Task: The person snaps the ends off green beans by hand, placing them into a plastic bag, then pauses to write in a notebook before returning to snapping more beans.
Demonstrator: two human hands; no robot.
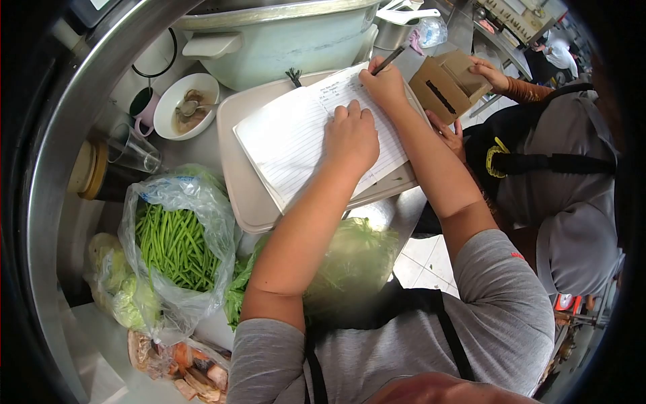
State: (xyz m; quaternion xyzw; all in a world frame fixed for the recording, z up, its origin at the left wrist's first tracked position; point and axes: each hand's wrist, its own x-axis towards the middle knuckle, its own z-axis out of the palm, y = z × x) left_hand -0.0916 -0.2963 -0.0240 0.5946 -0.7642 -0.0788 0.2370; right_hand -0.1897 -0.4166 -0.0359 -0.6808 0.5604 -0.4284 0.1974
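An open lined notebook (286, 138) lies on a beige tray lid (235, 114), with handwriting near the top of its right-hand page. My right hand (387, 86) is closed around a dark pen (390, 59) at the upper edge of that page. Lower on the same page rests my left hand (352, 138), palm down, fingers slightly bent and a little apart, holding nothing. Just beyond my right forearm, another person's hands (494, 74) hold a cardboard box (447, 87) with a dark slot in it.
A clear bag (225, 236) of green beans (176, 246) stands left of my left arm, with leafy greens (237, 289) beside it. A white bowl (161, 118) with a spoon, a glass (138, 148) and a large pale tub (289, 44) sit farther back. The other person (558, 155) stands close on my right.
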